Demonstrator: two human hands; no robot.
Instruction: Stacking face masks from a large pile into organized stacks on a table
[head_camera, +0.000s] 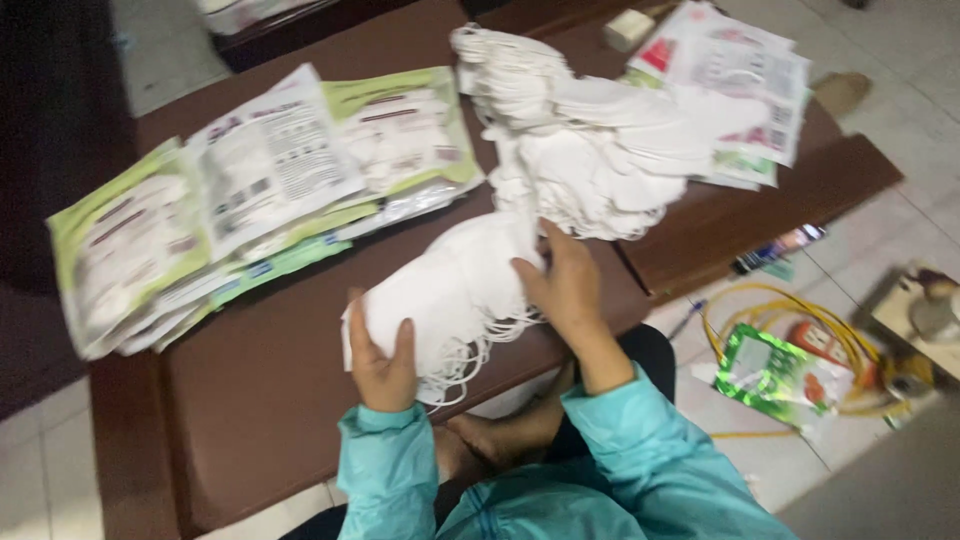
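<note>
Both hands on a stack of white masks (450, 290) at the near edge of the table (260, 400), roughly mid-width. Left hand (382, 365) grips the stack's near-left end, fingers curled up around its edge, thumb on top. Right hand (562, 290) lies flat on the stack's right side, fingers spread toward the far side, pressing down rather than wrapped around (so holding, but loosely). Ear loops (480, 345) spill out between the two hands and hang over the table's near edge.

Just beyond the stack, touching it or nearly so, a big loose pile of masks (590, 140) runs up toward the far edge. Left half of the table: flat packets (240, 190), green and white, overlapping in a fan from the left edge toward the middle. Far right corner: more packets (735, 85), partly under the pile. A small pale block (628, 28) sits at the far edge; can't tell what it is.

Teal sleeves (640, 450) on both arms. The person's bare feet (500, 435) show under the near edge.

Floor (900, 100) to the right: a yellow cable (800, 320) coiled, a green foil bag (775, 375) lying on it, a pen (688, 318) near the table's right edge.

Frame is motion-blurred, fine detail unreadable.
</note>
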